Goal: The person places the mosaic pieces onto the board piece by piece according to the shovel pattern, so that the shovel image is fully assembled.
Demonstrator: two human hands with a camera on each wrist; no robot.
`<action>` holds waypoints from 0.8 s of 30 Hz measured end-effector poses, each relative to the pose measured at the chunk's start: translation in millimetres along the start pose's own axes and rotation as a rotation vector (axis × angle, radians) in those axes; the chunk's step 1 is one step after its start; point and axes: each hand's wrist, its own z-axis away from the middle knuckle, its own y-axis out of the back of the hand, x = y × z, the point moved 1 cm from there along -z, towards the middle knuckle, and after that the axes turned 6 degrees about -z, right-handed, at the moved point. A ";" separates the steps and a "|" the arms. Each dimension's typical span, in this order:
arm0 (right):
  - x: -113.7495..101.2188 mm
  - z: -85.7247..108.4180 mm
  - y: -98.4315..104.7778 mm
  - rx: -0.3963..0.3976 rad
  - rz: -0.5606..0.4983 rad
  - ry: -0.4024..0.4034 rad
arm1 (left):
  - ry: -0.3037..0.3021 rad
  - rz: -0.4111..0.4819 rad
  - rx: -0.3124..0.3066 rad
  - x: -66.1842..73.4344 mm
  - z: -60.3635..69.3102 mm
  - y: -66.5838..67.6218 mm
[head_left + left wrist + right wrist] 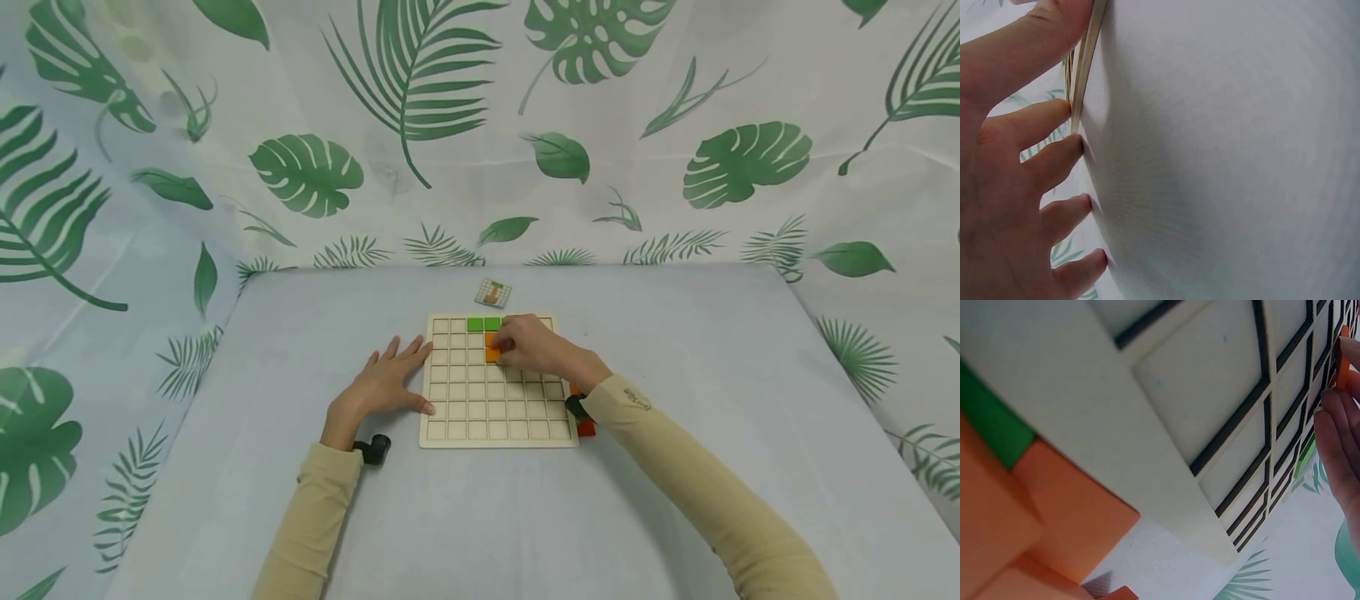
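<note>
A pale wooden grid board lies flat on the table, with two green square tiles in its top row. Below them are orange tiles, partly covered by my right hand. In the right wrist view, the thumb and fingers of that hand pinch an orange tile over the far part of the grid. My left hand lies at the board's left edge, fingers spread. Its thumb and index fingertip touch the board's edge in the left wrist view.
Loose orange tiles, a green tile and a red tile lie along the board's right side, partly under the right wrist. A small card with a printed grid pattern lies behind the board. Leaf-patterned cloth surrounds the table.
</note>
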 end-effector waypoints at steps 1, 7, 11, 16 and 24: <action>0.4 -0.1 -0.5 -0.002 0.004 -0.001 | -0.002 -0.002 0.001 0.3 0.2 -0.1; 1.1 0.1 -2.0 -0.004 0.013 -0.019 | -0.002 -0.001 -0.006 1.6 1.2 0.3; 0.4 -0.2 -2.3 -0.006 0.012 -0.032 | -0.004 -0.004 -0.006 0.2 0.2 -0.9; 0.4 -0.2 -2.5 -0.009 0.006 -0.043 | 0.002 -0.003 -0.005 -0.6 0.8 -0.7; -0.4 1.0 -0.9 -0.012 0.004 -0.047 | 0.000 -0.017 -0.001 0.6 1.1 0.5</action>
